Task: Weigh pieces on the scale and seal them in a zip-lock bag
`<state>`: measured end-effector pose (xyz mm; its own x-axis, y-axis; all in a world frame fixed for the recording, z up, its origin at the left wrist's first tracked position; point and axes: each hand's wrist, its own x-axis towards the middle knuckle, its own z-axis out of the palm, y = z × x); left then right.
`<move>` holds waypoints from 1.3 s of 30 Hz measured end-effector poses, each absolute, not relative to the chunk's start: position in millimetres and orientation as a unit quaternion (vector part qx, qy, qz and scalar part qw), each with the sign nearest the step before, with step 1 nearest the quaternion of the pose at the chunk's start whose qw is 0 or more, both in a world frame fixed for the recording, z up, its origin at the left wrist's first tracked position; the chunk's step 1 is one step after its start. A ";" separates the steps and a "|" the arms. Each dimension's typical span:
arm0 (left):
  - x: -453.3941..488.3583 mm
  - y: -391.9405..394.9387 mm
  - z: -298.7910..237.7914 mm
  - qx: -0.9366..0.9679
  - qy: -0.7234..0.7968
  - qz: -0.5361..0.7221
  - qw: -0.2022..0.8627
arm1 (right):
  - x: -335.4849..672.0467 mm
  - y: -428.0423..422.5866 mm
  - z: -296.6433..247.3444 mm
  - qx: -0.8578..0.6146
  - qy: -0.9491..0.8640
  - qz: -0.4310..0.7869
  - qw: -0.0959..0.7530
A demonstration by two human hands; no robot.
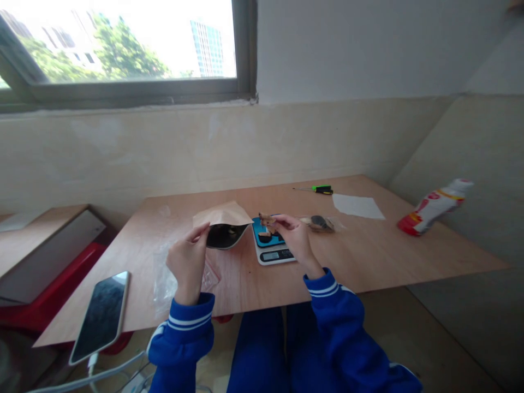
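Observation:
My left hand (189, 262) pinches the near edge of a brown paper pouch (223, 213), whose mouth gapes toward me and shows a dark inside with a few pieces in it. Between the fingertips of my right hand (295, 236) is a brown, crinkled dried piece (267, 219), held above a kitchen scale (263, 256). The scale has a blue top and a small display. Some dark and brown dried pieces (265, 238) lie on it, partly covered by my right hand.
Clear plastic bags (164, 278) lie left of the pouch, a phone (102, 311) with a cable at the table's left edge. Behind my right hand is a filled clear packet (321, 224). Farther off are a screwdriver (321, 189), white paper (358, 207) and a red-white bottle (434, 207).

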<state>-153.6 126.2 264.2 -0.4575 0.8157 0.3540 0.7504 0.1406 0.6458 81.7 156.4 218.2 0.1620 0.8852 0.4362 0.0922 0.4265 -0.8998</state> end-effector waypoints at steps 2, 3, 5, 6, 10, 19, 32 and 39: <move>-157.1 128.1 266.4 0.512 0.761 0.398 0.034 | 94.4 172.5 217.6 -0.474 -0.585 0.259 0.605; -158.1 128.6 267.0 0.509 0.763 0.397 0.032 | 98.0 181.9 216.4 -0.492 -0.599 0.234 0.586; -159.1 129.0 267.0 0.507 0.766 0.394 0.030 | 99.5 201.4 212.3 -0.514 -0.625 0.208 0.550; -159.3 129.0 266.4 0.507 0.767 0.393 0.030 | 97.9 210.4 209.6 -0.519 -0.636 0.204 0.534; -160.8 128.4 262.7 0.509 0.765 0.394 0.035 | 85.9 234.0 198.3 -0.526 -0.687 0.195 0.462; -161.6 128.4 260.9 0.505 0.764 0.398 0.054 | 94.9 237.3 209.3 -0.539 -0.728 0.152 0.396; -163.9 131.9 247.2 0.544 0.746 0.380 0.058 | 131.8 257.9 194.8 -0.614 -0.706 0.147 0.320; -167.4 131.8 235.4 0.572 0.726 0.373 0.082 | 119.9 266.9 198.8 -0.616 -0.724 0.149 0.272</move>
